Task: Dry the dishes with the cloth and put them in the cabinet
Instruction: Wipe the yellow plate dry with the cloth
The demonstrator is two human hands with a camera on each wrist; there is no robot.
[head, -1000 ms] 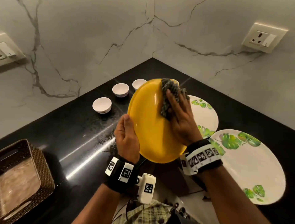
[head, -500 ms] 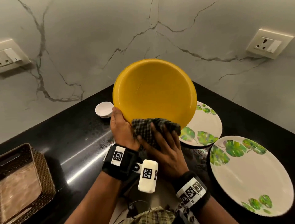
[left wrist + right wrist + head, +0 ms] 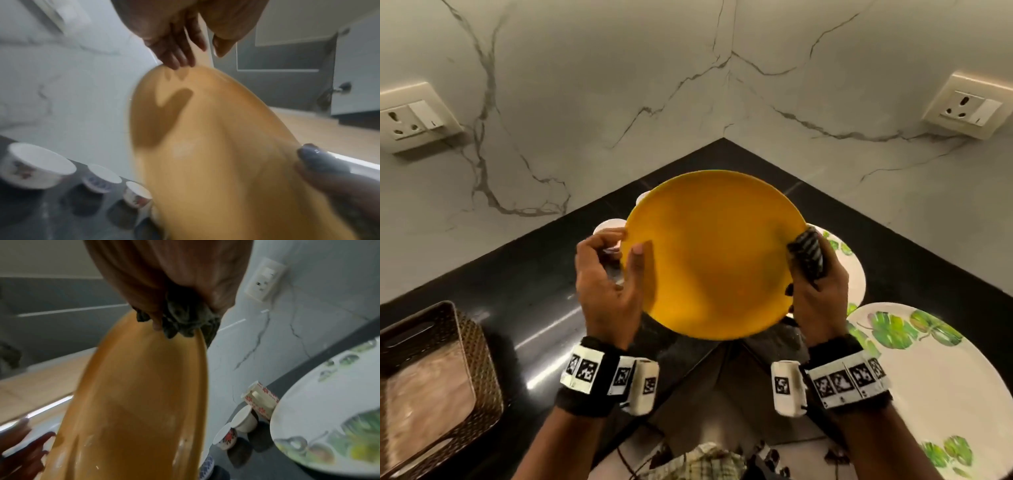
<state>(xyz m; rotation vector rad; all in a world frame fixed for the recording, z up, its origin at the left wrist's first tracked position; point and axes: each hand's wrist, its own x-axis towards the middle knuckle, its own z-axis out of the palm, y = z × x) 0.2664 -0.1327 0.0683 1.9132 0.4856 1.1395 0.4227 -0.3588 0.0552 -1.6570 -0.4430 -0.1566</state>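
Observation:
A yellow plate (image 3: 712, 253) is held up over the black counter (image 3: 517, 274), tilted with its face toward me. My right hand (image 3: 815, 298) grips the dark checked cloth (image 3: 808, 253) bunched against the plate's right rim; in the right wrist view the cloth (image 3: 185, 316) wraps over the rim of the plate (image 3: 133, 402). My left hand (image 3: 606, 281) is at the plate's left rim. The left wrist view is blurred and shows its fingertips (image 3: 174, 65) touching the rim of the plate (image 3: 216, 154), with the thumb lifted off it.
Two white plates with green leaves (image 3: 846, 270) (image 3: 941, 377) lie on the counter at the right. Three small white bowls (image 3: 39, 164) stand behind the yellow plate near the wall corner. A brown woven basket (image 3: 431, 377) sits at the left. Wall sockets (image 3: 414, 120) (image 3: 969, 106) flank the corner.
The right hand wiped the plate's face, slid the cloth to its lower edge, and now holds it at the right rim. The hands have moved apart and the plate has turned.

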